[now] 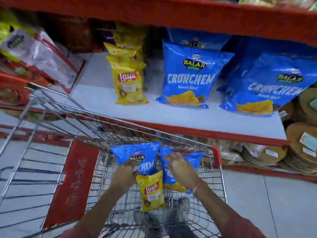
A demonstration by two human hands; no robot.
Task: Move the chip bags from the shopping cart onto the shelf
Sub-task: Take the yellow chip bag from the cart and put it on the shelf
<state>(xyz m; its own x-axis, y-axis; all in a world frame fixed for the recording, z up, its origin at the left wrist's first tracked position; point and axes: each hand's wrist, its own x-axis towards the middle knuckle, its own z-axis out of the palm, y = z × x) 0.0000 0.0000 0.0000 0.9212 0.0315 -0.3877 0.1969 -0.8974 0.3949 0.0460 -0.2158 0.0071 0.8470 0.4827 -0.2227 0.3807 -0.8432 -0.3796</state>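
Hands both reach down into the shopping cart (109, 127), which stands right against the red front edge of the shelf (96, 97). Your left hand (124, 176) grips the left blue bag (137, 154), its fingers (131, 163) curled onto the lower part of the printed front while the bag stands upright above the wire floor. Your right hand (180, 167) lies over the right blue bag (193, 160), which tilts to the right; the fingers are spread across its upper edge, but motion blur means you cannot tell whether they have closed round it. A yellow Lay's bag (151, 190) hangs upright between the two blue ones, just beside your left hand and overlapping the bottom of the left blue bag; what holds it is not clear. A red cord (199, 186) circles your right wrist. The red seat flap (72, 177) of the cart sits to your left. On the white shelf, a row of Lay's bags (127, 79) stands left of centre, with Crunchem bags (188, 74) beside it and more Crunchem bags (267, 88) further right, each row leaning back
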